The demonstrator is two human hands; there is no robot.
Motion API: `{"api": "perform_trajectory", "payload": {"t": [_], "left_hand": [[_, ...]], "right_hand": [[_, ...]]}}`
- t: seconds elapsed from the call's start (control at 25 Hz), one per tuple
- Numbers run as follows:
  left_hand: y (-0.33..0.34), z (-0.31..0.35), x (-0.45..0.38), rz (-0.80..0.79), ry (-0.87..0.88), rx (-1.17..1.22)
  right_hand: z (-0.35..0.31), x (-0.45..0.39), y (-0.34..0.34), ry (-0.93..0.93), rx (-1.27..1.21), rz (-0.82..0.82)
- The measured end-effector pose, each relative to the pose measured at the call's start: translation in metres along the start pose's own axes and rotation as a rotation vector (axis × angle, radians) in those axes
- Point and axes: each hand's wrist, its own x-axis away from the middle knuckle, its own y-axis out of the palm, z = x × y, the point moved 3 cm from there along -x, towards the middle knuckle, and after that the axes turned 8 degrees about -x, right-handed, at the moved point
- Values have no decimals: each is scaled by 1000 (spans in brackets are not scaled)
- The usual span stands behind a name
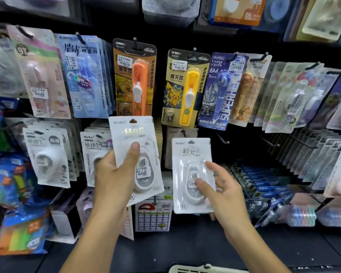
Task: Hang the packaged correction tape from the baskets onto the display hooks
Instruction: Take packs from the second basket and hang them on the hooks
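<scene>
My left hand (114,174) grips white tape pack (136,154), thumb across front, hang hole up for hook entry. My right hand (217,186) pinches second tape pack (191,174) at right edge, upright, ready next. Bare hook (222,139) sits above right hand, likely target. Basket rim (197,269) lies below both wrists. Orange and yellow carded items hang above left pack.
</scene>
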Motion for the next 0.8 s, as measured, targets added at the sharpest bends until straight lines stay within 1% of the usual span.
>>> {"api": "perform_trajectory", "payload": {"t": [0.12,0.28,0.36,0.4,0.48,0.56,0.68,0.72,0.76,0.8], "left_hand": [[3,1,-2,9,20,-41],[7,2,-3,3,43,-55],[4,2,-7,9,38,-34],[2,2,-9,12,39,-22],[2,1,-14,0,35,-9],[8,-2,-15,-31,28,-26],[28,-3,-12,-184,-5,-56],[36,-3,-11,-255,-19,-53],[42,-3,-9,-314,-26,-66],[45,-4,-8,-334,8,-132]], "right_hand": [[3,1,9,-16,1,-21],[4,-1,12,18,-146,90],[3,-1,6,34,-173,151],[2,-4,5,51,-171,156],[-1,-13,9,112,-194,89],[-6,-16,21,151,-212,-43],[-4,-6,43,72,-165,-236],[0,-3,48,50,-154,-273],[2,-1,51,15,-144,-271],[2,-3,49,-21,-139,-231]]}}
